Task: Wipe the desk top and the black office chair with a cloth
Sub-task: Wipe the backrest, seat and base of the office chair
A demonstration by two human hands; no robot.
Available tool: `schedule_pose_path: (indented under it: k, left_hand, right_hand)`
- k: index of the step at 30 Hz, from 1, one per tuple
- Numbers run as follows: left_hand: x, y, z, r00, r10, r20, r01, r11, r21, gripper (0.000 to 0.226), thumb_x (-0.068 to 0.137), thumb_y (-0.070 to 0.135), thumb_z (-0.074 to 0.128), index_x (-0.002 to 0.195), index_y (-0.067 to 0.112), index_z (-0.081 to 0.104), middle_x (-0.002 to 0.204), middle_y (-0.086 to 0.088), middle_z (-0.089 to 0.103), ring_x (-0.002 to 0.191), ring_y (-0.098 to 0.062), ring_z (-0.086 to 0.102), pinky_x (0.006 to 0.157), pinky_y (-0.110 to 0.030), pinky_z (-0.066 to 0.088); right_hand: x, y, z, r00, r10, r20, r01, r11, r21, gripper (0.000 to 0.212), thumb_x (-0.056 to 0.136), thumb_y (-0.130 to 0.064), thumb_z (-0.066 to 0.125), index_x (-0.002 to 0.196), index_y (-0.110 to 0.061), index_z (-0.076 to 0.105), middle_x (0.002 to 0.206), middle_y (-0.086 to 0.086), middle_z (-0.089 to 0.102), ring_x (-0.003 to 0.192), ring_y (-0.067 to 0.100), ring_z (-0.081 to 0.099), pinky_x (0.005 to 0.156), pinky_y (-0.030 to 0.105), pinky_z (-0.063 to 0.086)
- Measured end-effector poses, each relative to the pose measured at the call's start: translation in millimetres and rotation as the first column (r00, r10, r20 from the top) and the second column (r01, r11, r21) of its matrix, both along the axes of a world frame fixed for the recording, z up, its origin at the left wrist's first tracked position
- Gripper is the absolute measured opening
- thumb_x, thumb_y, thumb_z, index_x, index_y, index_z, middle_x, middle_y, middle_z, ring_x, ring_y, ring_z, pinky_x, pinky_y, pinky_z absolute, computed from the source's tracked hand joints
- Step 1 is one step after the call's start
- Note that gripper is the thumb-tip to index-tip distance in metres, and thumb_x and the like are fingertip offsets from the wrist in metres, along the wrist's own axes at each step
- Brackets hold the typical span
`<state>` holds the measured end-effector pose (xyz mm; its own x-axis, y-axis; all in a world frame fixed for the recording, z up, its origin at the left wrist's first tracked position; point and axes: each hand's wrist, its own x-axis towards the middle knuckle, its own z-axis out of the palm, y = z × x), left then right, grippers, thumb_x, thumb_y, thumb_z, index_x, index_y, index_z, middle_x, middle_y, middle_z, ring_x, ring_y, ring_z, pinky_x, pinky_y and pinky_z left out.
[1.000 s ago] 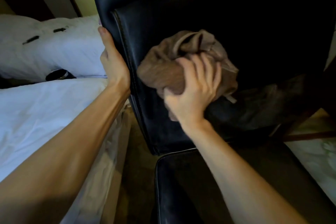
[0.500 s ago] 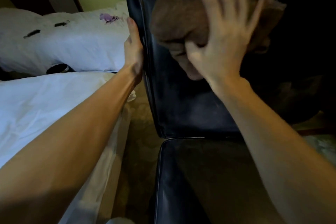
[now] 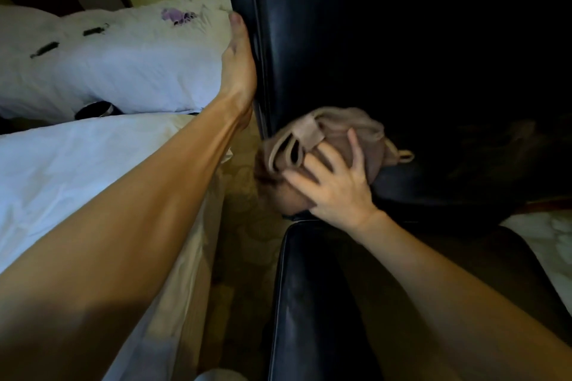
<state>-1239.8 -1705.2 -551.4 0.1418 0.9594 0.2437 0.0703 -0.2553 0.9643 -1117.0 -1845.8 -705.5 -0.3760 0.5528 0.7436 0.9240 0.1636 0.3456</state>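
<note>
Spread and fairly straight, the fingers [image 3: 356,151] of the right hand [image 3: 337,189] have swept the brown cloth [image 3: 312,136] down from the top of the backrest [image 3: 340,40] to its lower left corner, just above the seat [image 3: 309,288]. They press the wad rather than clutch it. The left hand [image 3: 238,71] lies along the backrest's left edge, its fingers hidden behind it, so I cannot tell its hold. The black office chair's back has probably had a full stroke; the seat looks next.

Single head-worn wide-angle view; faces forward and down; close to black office chair [image 3: 340,56].
</note>
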Motion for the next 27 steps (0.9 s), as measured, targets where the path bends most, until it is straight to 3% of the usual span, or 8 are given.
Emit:
schedule_pose_path:
  k: [2,7,9,13,16,19,24,27]
  left_hand:
    - [2.6,1.2,0.4,1.000,-0.010,-0.003,0.010,1.000,0.009,0.070,0.108,0.059,0.018,0.145,0.015,0.057,0.130,-0.001,0.070,0.120,-0.013,0.066,0.109,-0.033,0.050]
    - [8.2,4.3,-1.7,1.000,-0.019,0.019,0.018,0.999,0.037,0.070,0.109,0.056,0.018,0.152,0.010,0.047,0.148,-0.005,0.058,0.137,-0.017,0.053,0.119,-0.035,0.039]
    - [10.5,7.4,-0.5,0.999,-0.014,0.031,0.012,0.999,0.051,0.068,0.110,0.054,0.017,0.153,0.009,0.045,0.151,-0.007,0.054,0.141,-0.018,0.049,0.122,-0.036,0.035]
    - [10.2,9.6,-3.0,0.998,-0.029,0.062,0.025,0.998,0.062,0.066,0.110,0.052,0.020,0.151,0.008,0.048,0.149,-0.005,0.056,0.139,-0.017,0.051,0.121,-0.035,0.036]
    - [5.1,10.3,-3.8,0.989,-0.094,0.117,0.097,0.995,-0.022,0.067,0.109,0.056,0.027,0.145,0.008,0.056,0.141,-0.006,0.063,0.133,-0.018,0.057,0.117,-0.034,0.041]
    - [-6.0,1.2,-23.9,0.926,-0.263,0.273,0.318,0.931,-0.181,0.059,0.109,0.052,0.030,0.135,0.011,0.064,0.132,-0.010,0.069,0.128,-0.021,0.062,0.115,-0.038,0.044]
    - [-14.0,-14.6,-95.2,0.933,-0.167,0.318,0.253,0.934,-0.252,0.036,0.114,0.025,0.026,0.125,0.016,0.059,0.125,0.002,0.065,0.100,0.008,0.067,0.098,-0.016,0.050]
    - [-11.8,-15.2,-90.1,0.907,-0.193,0.375,0.336,0.869,-0.364,0.058,0.111,0.045,0.028,0.119,0.007,0.070,0.123,-0.010,0.069,0.114,-0.015,0.066,0.118,-0.035,0.039]
  right_hand:
    - [4.2,-10.7,-24.7,0.992,0.054,0.114,-0.043,0.994,-0.100,0.032,0.089,-0.020,0.059,0.118,-0.028,0.072,0.126,0.003,0.068,0.132,0.029,0.047,0.124,0.063,0.009]
    - [34.3,-37.6,-50.4,0.941,0.136,0.310,-0.020,0.937,-0.350,0.029,0.085,-0.012,0.073,0.112,-0.021,0.077,0.134,0.004,0.068,0.130,0.023,0.062,0.102,0.037,0.053]
    - [34.3,-41.7,-35.0,0.953,0.113,0.281,-0.033,0.960,-0.277,0.023,0.093,-0.015,0.063,0.108,-0.023,0.077,0.128,0.004,0.071,0.128,0.024,0.063,0.107,0.043,0.048]
    - [25.5,-32.5,34.9,0.996,0.053,-0.074,-0.043,0.991,0.128,0.027,0.103,-0.020,0.047,0.109,-0.024,0.073,0.118,0.008,0.073,0.127,0.032,0.058,0.112,0.068,0.031]
    - [24.5,-7.9,94.4,0.975,-0.004,-0.224,0.083,0.934,0.347,0.024,0.098,-0.035,0.064,0.119,-0.026,0.068,0.132,0.008,0.063,0.136,0.032,0.046,0.113,0.076,0.020]
    - [23.2,14.5,107.6,0.959,-0.197,-0.205,0.238,0.951,0.199,0.048,0.092,-0.050,0.066,0.134,-0.028,0.064,0.144,0.013,0.056,0.146,0.040,0.040,0.110,0.083,0.018]
    - [15.2,30.4,72.8,0.929,-0.208,-0.306,0.271,0.945,0.183,0.042,0.089,-0.049,0.066,0.126,-0.029,0.067,0.136,0.009,0.055,0.140,0.038,0.044,0.113,0.074,0.026]
    - [12.1,19.9,28.0,0.970,-0.108,-0.216,0.151,0.969,0.195,0.038,0.089,-0.042,0.064,0.126,-0.031,0.061,0.134,0.007,0.048,0.136,0.035,0.041,0.115,0.068,0.026]
